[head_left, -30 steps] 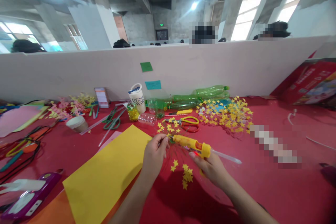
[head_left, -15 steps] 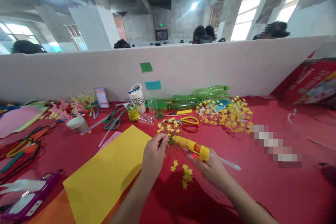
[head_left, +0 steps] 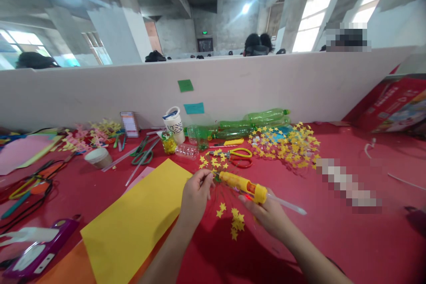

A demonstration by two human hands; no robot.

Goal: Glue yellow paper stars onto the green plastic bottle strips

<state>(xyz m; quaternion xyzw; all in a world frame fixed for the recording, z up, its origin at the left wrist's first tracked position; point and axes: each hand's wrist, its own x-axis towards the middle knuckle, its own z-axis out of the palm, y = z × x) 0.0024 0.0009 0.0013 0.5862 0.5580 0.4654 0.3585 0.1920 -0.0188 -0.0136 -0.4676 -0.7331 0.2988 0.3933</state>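
My right hand (head_left: 266,213) is wrapped round a yellow glue gun (head_left: 238,183) with a clear glue stick out of its back end. Its nozzle points left, close to the fingertips of my left hand (head_left: 198,191). Those fingers are pinched together on something too small to make out. Just beyond them, small yellow paper stars (head_left: 216,159) lie on the red table, and more loose stars (head_left: 237,222) lie nearer me, between my hands. A large yellow sheet (head_left: 136,222) is left of my left hand.
Yellow-handled scissors (head_left: 241,152), green bottles (head_left: 233,132) and a heap of stars (head_left: 289,146) stand or lie beyond my hands. Left are green scissors (head_left: 143,155), a small cup (head_left: 98,158) and a purple device (head_left: 41,250). A white partition (head_left: 233,84) stands behind.
The glue gun and my right hand have shifted very slightly to the right. My left hand stays in almost the same place, still pinched.
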